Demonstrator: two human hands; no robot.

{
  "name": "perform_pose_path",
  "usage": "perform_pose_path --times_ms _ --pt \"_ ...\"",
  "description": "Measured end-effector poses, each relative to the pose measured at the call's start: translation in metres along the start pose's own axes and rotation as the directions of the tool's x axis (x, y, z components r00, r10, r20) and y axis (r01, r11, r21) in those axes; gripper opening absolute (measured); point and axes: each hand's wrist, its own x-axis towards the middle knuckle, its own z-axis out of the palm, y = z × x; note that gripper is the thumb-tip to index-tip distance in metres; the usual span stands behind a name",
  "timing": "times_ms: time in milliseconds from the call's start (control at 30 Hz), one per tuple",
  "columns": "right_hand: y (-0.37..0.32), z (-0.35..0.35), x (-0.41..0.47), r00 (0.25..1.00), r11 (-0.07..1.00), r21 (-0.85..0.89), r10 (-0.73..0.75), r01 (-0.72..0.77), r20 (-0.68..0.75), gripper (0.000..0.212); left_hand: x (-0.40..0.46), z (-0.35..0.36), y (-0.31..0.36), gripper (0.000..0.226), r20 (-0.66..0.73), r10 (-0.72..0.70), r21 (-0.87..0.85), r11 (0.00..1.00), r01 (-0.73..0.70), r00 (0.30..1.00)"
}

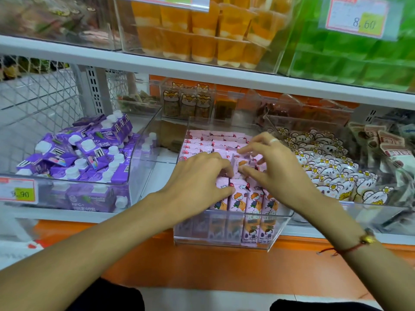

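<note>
Reaching into a clear bin [284,223] on the shelf [163,168], the right hand [275,167] pinches a raised pink packet [240,163] between thumb and bent fingers [246,151], near the bin's middle above the packed rows. The left hand [201,176] has its fingers bent against the packet's left edge; I cannot tell if they grip it. Purple cartons [85,153] lie to the left and flower-print packets [332,176] to the right.

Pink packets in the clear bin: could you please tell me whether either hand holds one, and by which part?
The right hand pinches one small pink cartoon-printed packet by its right side; the left hand holds its left edge.
</note>
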Motion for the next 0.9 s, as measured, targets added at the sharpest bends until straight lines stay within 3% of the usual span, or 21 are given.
perform_pose_path --times_ms 167,300,500,667,900 --pt "-0.002 0.011 0.002 0.997 0.993 -0.121 0.0 0.01 0.084 0.019 -0.001 0.0 -0.001 0.027 0.028 -0.005 0.021 1.0 0.005 1.0" --pt "0.0 0.015 -0.007 0.965 0.968 -0.237 -0.019 0.082 0.26 0.029 0.0 0.001 -0.003 0.034 0.033 0.002 0.018 1.0 -0.002 0.999" --pt "-0.006 0.001 -0.02 0.991 0.983 -0.181 0.007 0.018 0.136 0.025 0.0 0.0 -0.007 0.037 0.173 0.08 0.063 0.994 -0.092 0.982" --pt "-0.011 -0.004 -0.025 0.95 0.957 -0.282 0.02 0.072 0.311 0.048 0.001 0.004 -0.01 0.041 0.264 0.116 0.147 0.976 -0.159 0.957" --pt "-0.01 -0.008 -0.026 0.955 0.983 -0.174 -0.01 0.065 0.297 0.039 0.003 0.007 -0.009 0.04 0.237 0.101 0.154 0.978 -0.14 0.966"
